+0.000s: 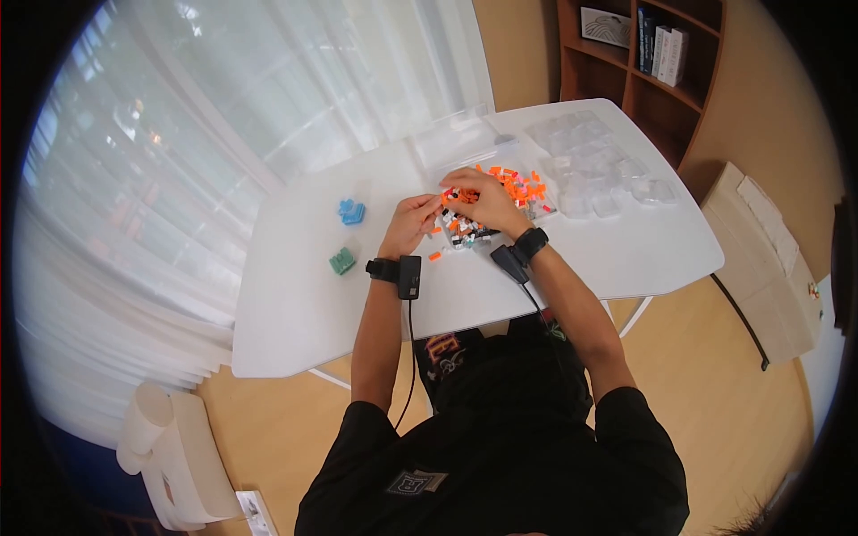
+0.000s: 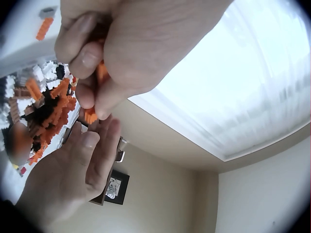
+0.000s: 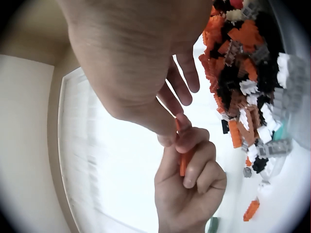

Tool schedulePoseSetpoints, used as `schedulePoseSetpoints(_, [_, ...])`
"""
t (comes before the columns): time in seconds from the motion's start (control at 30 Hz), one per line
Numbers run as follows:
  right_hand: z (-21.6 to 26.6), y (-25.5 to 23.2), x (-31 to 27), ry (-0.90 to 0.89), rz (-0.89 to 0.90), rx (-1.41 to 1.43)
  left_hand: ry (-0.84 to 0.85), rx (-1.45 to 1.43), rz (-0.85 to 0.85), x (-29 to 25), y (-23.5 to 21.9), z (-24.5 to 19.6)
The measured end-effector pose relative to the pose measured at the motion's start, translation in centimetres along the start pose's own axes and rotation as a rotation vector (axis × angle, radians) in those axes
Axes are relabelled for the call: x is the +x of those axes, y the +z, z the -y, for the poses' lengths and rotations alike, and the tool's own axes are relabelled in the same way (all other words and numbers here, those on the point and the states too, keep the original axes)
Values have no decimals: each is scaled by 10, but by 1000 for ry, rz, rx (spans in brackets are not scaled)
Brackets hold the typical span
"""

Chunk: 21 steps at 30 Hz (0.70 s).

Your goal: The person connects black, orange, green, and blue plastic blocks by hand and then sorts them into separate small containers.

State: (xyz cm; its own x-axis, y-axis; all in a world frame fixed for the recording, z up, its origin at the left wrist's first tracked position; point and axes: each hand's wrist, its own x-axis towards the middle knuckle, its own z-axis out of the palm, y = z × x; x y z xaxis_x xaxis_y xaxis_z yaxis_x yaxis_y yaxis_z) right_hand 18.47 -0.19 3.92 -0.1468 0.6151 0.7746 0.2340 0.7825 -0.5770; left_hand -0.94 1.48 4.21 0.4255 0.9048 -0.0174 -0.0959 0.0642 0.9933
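My left hand (image 1: 410,225) pinches small orange building bricks (image 3: 183,162) between thumb and curled fingers, above the table at the left of the brick pile. One orange brick end (image 2: 91,116) pokes out at its fingertips in the left wrist view. My right hand (image 1: 487,204) is arched close beside it, its long fingers loosely extended and spread. In the right wrist view, the right thumb tip (image 3: 166,140) meets the left fingertips at the orange bricks. Below lies a pile of orange, black, white, brown and grey bricks (image 3: 248,82), partly hidden by the right hand in the head view.
On the white table (image 1: 304,308), a blue brick build (image 1: 352,213) and a green one (image 1: 341,261) stand at left. A loose orange brick (image 1: 435,256) lies near the pile. Clear plastic containers (image 1: 594,161) cover the right back. White curtains (image 1: 223,116) hang behind the table.
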Motion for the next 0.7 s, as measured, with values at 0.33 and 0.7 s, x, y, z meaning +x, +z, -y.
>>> schedulePoseSetpoints(0.33, [-9, 2, -3, 193, 140, 179, -28, 90, 127, 1, -4, 0])
schedulePoseSetpoints(0.7, [-9, -8, 2, 83, -80, 37, -24, 0, 92, -2, -3, -2])
